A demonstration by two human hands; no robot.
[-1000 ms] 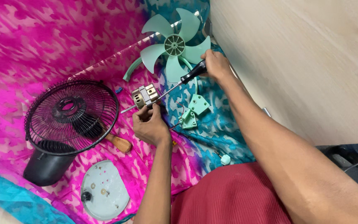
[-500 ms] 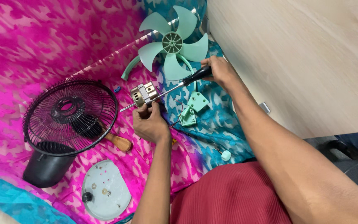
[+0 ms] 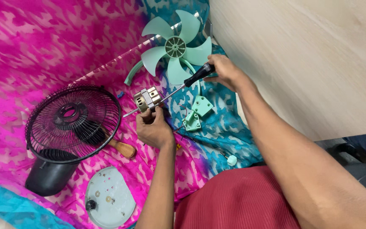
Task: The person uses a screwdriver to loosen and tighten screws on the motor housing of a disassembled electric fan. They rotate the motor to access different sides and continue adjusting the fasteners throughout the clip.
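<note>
- Head view showing the left hand (image 3: 152, 129) gripping the small fan motor (image 3: 147, 99) from below, fingers clenched around its metal body, shaft sticking out to the left.
- Holding a screwdriver (image 3: 187, 83) in the right hand (image 3: 225, 71), fingers wrapped tight on the black handle, the thin shank slanting down-left with its tip meeting the motor's right side.
- Compared with the earlier pictures: keeping the same two grips, motor sitting in much the same spot above the pink and teal cloth (image 3: 34, 51), screwdriver angle barely differing (most of the apparent shift seeming to come from the head camera, not the hands).
- Judging from that steadiness: working a fastener on the motor, tool staying engaged rather than being lifted away; whether the screw is turning cannot be told.
- Lying just beyond the right hand: a mint-green fan blade (image 3: 176, 46), touching nothing held.
- Resting near the motor on the teal patch: two green plastic brackets (image 3: 197, 112) (loose, apart from both hands).
- Sitting well to the left: a black wire fan guard (image 3: 73, 123) over a dark base, a wooden-handled tool (image 3: 123, 148) poking from under it, and a pale round cover plate (image 3: 109, 197) nearest the camera.
</note>
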